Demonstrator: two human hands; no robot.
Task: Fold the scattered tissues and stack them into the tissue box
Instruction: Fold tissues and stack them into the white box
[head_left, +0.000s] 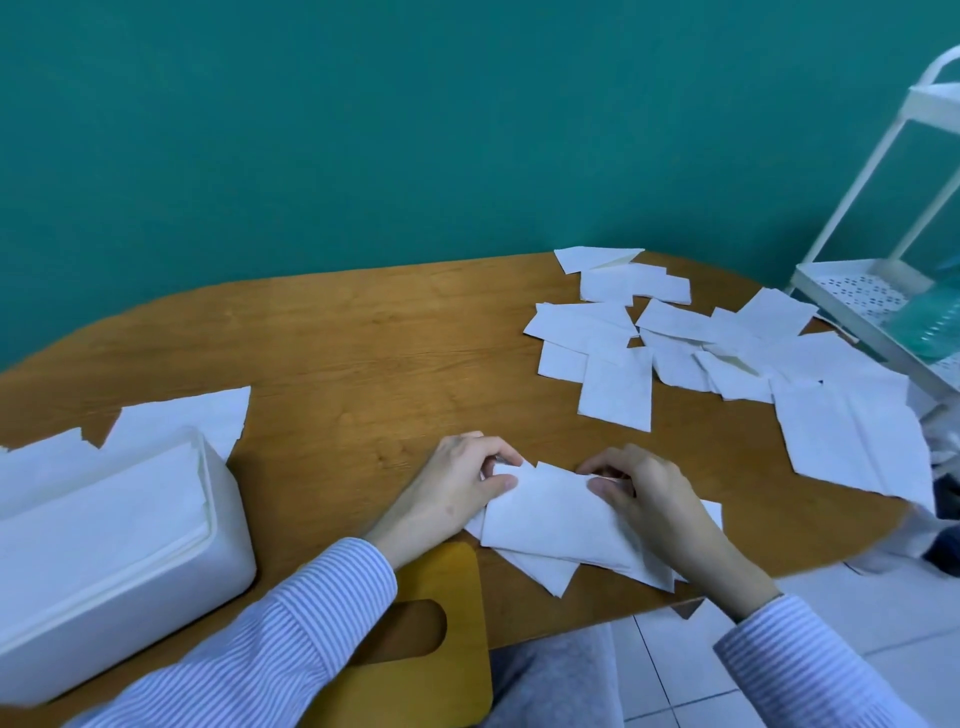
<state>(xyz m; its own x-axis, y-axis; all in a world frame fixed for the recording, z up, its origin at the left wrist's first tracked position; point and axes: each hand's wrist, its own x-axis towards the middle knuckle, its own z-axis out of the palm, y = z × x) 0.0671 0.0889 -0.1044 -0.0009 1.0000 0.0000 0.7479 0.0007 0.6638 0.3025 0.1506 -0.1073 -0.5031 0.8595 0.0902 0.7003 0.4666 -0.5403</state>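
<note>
1. Your left hand (460, 480) and right hand (641, 491) sit a little apart near the table's (363, 353) near edge, each pinching a top corner of the same tissue (550, 519) between thumb and fingers.
2. That tissue lies on a few other sheets that fan out toward the near edge; one corner pokes close to the rim.
3. The tissue box (119, 540) stands open at near left, white sheets filling it to the top, more loose sheets just behind it.
4. The wooden lid (431, 634) with its slot lies at the near edge, partly under your left sleeve (291, 623).
5. The scattered tissues (727, 348) crowd the far right; several overhang the right edge beside the white cart (857, 291).
6. Bare tabletop runs from the box across the middle to the far edge.
</note>
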